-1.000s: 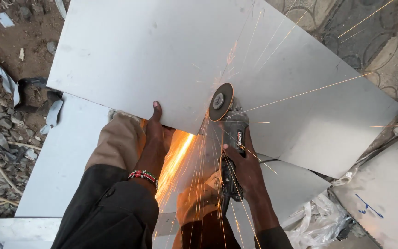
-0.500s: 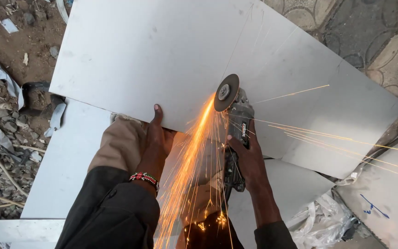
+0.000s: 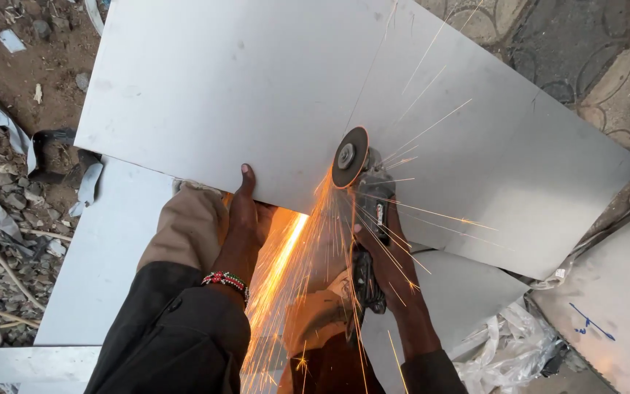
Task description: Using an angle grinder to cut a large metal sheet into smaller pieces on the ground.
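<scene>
A: Head view. Report the state of both hands.

B: The right hand (image 3: 382,252) is wrapped firmly around the body of the angle grinder (image 3: 367,211). The left hand (image 3: 246,208) grips the near edge of the large metal sheet (image 3: 242,95), thumb on top, fingers hidden beneath.

A: Position of the grinder?

B: Its cutting disc (image 3: 349,157) stands upright and meets the sheet a short way in from the near edge, just right of the left hand. A thin scribed line runs on from the disc toward the far edge.

A: Spark pattern?

B: The dense orange stream of sparks (image 3: 286,270) falls toward the person, between the two forearms. Thinner streaks fan out to the right across the sheet.

A: Surroundings?

B: A beaded bracelet (image 3: 224,281) sits on the left wrist. The sheet overlaps further metal sheets (image 3: 103,255) lying on the ground. Scrap and rubble (image 3: 1,211) lie to the left, crumpled plastic (image 3: 508,350) at the lower right, patterned paving (image 3: 607,58) at the upper right.
</scene>
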